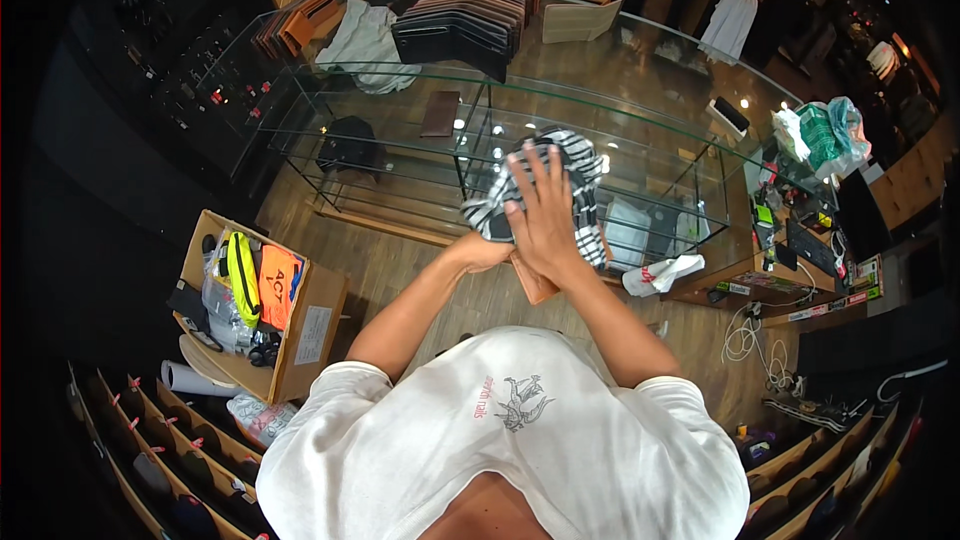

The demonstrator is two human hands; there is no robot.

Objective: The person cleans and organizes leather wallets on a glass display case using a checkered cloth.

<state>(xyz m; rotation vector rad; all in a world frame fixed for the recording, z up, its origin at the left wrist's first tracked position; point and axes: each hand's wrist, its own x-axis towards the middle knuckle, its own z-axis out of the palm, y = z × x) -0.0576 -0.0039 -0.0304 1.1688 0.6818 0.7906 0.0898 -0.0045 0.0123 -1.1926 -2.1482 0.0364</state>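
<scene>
A black-and-white checked cloth [590, 172] is bunched over a flat brown leather piece, probably a wallet [533, 281], just above the near side of the glass display case. My right hand [545, 215] lies flat on top of the cloth with its fingers spread. From the left, my left hand [484, 252] grips the wallet and cloth from below; its fingers are hidden under the cloth. Only a lower edge of the brown leather shows between my wrists.
On the glass case [620, 105] stand a long row of wallets [470, 15], an open tan wallet [580, 20] and a crumpled grey cloth [365, 45]. A phone [728, 114] lies to the right. A filled cardboard box [318, 315] stands left; cables [745, 340] hang at right.
</scene>
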